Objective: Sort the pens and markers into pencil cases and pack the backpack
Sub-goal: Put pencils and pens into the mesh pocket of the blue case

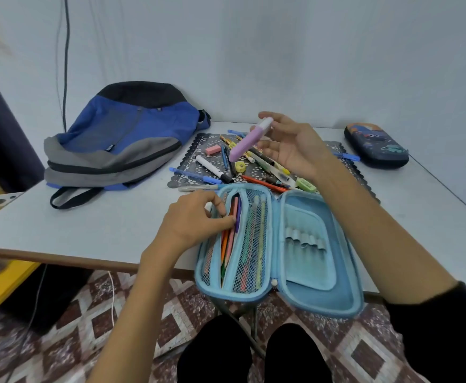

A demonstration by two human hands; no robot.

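A light blue pencil case lies open at the table's front edge, with pens and pencils in its left mesh pocket. My left hand pinches a purple pen in that pocket. Above the pile, my right hand holds a lilac marker with a white cap between thumb and fingers. Loose pens, markers and erasers lie on a dark lace mat. A blue and grey backpack lies zipped at the back left. A dark printed pencil case sits shut at the back right.
The white table stands against a pale wall. A yellow bin sits on the patterned floor at the left. A dark cable hangs down the wall behind the backpack. My legs show under the table's front edge.
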